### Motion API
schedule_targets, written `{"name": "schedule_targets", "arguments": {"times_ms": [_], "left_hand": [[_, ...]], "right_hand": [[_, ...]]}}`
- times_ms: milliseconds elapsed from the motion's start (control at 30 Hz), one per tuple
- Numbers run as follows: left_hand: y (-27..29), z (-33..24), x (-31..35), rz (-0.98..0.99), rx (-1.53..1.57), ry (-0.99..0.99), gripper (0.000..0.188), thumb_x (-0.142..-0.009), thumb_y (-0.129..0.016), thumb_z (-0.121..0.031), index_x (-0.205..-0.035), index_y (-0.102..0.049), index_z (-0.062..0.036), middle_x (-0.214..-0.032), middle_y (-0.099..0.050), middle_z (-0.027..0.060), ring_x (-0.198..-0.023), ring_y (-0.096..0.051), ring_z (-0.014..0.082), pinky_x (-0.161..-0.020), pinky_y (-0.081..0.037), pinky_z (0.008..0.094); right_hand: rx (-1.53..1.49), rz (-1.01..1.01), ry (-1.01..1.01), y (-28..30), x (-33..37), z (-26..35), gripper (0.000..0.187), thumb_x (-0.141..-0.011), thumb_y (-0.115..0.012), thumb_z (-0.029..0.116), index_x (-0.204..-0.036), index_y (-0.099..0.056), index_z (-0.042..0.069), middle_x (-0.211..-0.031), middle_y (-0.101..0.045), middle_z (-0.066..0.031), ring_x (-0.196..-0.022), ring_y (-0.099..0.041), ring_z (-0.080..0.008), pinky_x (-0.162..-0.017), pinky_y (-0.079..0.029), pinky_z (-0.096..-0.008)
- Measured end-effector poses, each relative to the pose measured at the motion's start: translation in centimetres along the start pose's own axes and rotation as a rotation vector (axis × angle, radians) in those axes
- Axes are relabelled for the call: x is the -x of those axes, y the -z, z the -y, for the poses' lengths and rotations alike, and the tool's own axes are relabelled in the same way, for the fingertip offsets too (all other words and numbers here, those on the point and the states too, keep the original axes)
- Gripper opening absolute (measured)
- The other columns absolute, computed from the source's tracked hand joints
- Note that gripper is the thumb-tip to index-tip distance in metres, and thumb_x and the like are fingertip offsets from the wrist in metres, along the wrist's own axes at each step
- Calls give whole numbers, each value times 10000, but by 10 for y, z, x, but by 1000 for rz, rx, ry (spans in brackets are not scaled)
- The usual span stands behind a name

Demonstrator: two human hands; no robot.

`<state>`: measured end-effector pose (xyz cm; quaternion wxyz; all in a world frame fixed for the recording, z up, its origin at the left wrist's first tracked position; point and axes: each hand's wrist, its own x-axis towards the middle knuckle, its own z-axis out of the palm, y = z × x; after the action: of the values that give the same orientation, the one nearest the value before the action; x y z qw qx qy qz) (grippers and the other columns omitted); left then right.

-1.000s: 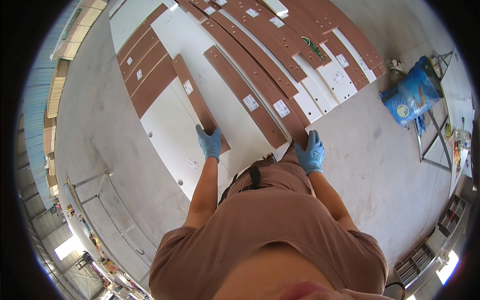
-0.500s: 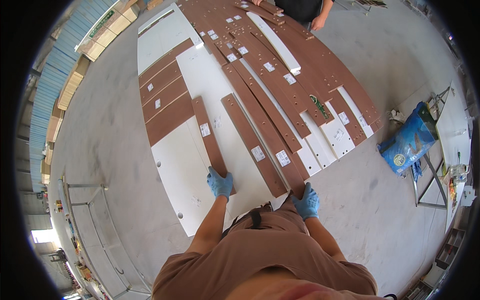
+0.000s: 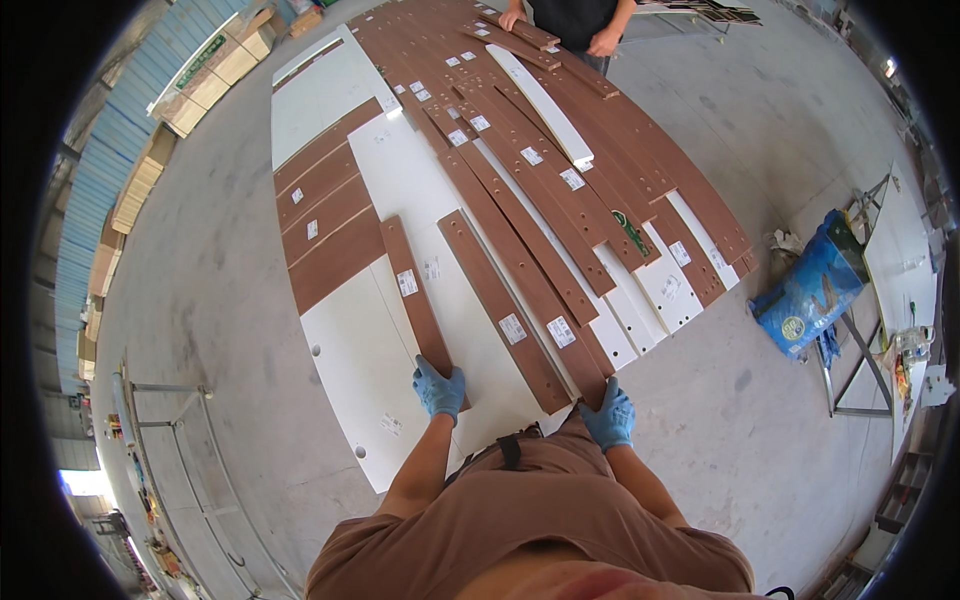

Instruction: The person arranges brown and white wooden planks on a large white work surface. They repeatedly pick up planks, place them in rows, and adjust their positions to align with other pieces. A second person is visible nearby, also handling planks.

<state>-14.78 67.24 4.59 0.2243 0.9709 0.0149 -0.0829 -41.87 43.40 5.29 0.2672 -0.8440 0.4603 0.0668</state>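
My left hand (image 3: 439, 388), in a blue glove, is closed across the near end of a short brown board (image 3: 411, 290) with a white label. That board lies on a large white panel (image 3: 375, 350). At the near right end of the stack, my blue-gloved right hand (image 3: 608, 414) grips the end corner of a long brown board (image 3: 535, 285); the fingertips beneath are partly hidden. Between my hands, a separate labelled brown board (image 3: 505, 315) lies lengthwise, touched by neither.
More drilled brown boards and a narrow white board (image 3: 540, 105) cover the stack. Across it, a person in black rests a hand (image 3: 512, 18) on a brown strip. A blue sack (image 3: 812, 285) stands right beside a metal-legged table; a metal rack (image 3: 175, 400) is at left.
The view has shifted slightly, so the stack sits lower in the picture. Both my hands keep their places on the boards. More of the other person's hands shows at the far end.
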Motion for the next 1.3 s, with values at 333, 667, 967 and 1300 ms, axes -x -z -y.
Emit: {"name": "schedule_targets", "arguments": {"times_ms": [333, 667, 967, 1300], "left_hand": [[8, -6, 3, 37, 8, 22, 958, -835, -751, -359, -1594, -319, 35, -1410, -532, 326, -1291, -515, 489, -1103, -453, 548], [2, -4, 3, 5, 2, 16, 958, -847, -768, -364, -1595, -325, 38, -1410, -532, 304, -1294, -509, 484, -1109, -444, 541], [7, -9, 5, 15, -18, 14, 974, -849, -771, -367, -1601, -306, 43, -1395, -537, 311, -1282, -516, 491, -1105, -444, 546], [1, -6, 1, 0, -21, 19, 948, -851, -754, -369, -1598, -317, 16, -1402, -532, 310, -1282, -516, 488, -1112, -438, 545]], "right_hand": [[18, -10, 3, 1, -5, 6, 969, -787, -849, 451, -1514, -393, 0, -1231, -685, -272, -1085, -675, -464, -930, -544, -546], [2, -18, -6, -2, -8, 1, 914, -762, -858, 442, -1462, -443, 25, -1181, -691, -265, -1058, -674, -466, -906, -546, -561], [-121, -80, 76, 12, 9, -27, 774, -728, -864, 415, -1349, -546, 81, -1097, -706, -219, -1021, -670, -446, -853, -540, -560], [-97, -214, 137, 45, 20, -62, 798, -709, -900, 305, -1394, -554, 88, -1120, -700, -227, -1027, -658, -453, -863, -538, -552]]}}
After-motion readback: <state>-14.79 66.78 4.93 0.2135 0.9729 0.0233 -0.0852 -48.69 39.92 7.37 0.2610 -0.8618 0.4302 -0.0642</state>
